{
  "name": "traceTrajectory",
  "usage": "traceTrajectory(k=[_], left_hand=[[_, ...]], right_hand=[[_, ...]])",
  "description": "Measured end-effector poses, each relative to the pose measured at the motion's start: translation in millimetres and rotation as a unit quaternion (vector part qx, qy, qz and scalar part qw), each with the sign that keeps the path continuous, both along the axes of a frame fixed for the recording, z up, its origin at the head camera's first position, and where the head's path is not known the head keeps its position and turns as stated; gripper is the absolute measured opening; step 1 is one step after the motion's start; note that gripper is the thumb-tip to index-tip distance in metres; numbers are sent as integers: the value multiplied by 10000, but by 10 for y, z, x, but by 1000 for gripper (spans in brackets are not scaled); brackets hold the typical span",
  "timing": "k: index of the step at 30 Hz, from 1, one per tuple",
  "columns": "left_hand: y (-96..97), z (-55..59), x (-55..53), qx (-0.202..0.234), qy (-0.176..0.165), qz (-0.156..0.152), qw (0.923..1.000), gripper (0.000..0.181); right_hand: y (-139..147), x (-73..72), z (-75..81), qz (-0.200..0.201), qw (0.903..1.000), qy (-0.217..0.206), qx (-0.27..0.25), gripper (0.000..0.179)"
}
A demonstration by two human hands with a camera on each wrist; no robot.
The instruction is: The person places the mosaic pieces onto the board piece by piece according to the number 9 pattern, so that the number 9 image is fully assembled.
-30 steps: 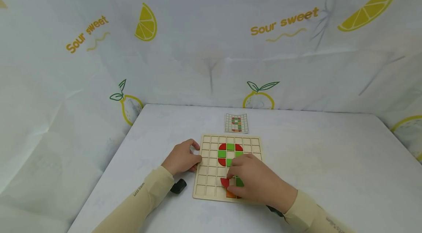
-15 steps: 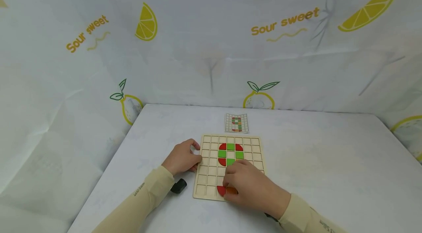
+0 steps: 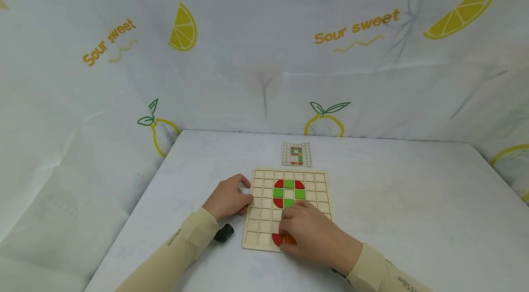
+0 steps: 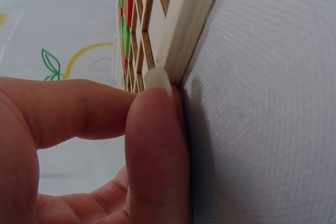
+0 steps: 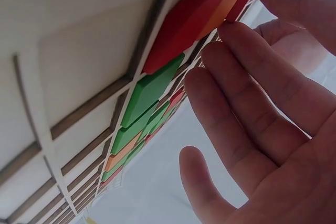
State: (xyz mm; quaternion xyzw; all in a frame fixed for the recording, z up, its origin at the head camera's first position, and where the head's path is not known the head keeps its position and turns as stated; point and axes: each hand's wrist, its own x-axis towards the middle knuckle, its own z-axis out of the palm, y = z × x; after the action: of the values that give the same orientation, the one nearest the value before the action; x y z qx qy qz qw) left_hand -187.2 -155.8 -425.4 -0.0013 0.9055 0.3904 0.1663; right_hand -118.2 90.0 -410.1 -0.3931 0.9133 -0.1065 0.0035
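Note:
A light wooden grid board (image 3: 258,214) lies on the table, bearing red, green and orange tiles in several cells. My left hand (image 3: 228,198) holds the board's left edge, thumb (image 4: 157,145) pressed at the rim in the left wrist view. Over the board's near rows is my right hand (image 3: 312,234), its thumb and index fingertip at a red quarter-round tile (image 3: 277,239) in the bottom row. That tile sits beside an orange tile (image 3: 289,239). In the right wrist view another red tile (image 5: 184,30) and green tiles (image 5: 149,87) show; the hand hides them from the head view.
A small pattern card (image 3: 296,154) with coloured cells lies behind the board. White cloth covers the table (image 3: 392,191), and a lemon-printed cloth (image 3: 231,76) hangs behind it. A dark object (image 3: 224,233) shows beneath the left wrist.
My right hand has moved down and left with the red quarter-round tile, from above the bottom row into its cell left of the orange tile. The left hand has stayed put.

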Motion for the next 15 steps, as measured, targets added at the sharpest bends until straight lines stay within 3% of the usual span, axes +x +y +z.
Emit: traceTrajectory(k=[15], left_hand=[[5,3,8,7,-13,38,10000,30]], right_hand=[[52,-7,41,-89,9999,-16,-85,9]])
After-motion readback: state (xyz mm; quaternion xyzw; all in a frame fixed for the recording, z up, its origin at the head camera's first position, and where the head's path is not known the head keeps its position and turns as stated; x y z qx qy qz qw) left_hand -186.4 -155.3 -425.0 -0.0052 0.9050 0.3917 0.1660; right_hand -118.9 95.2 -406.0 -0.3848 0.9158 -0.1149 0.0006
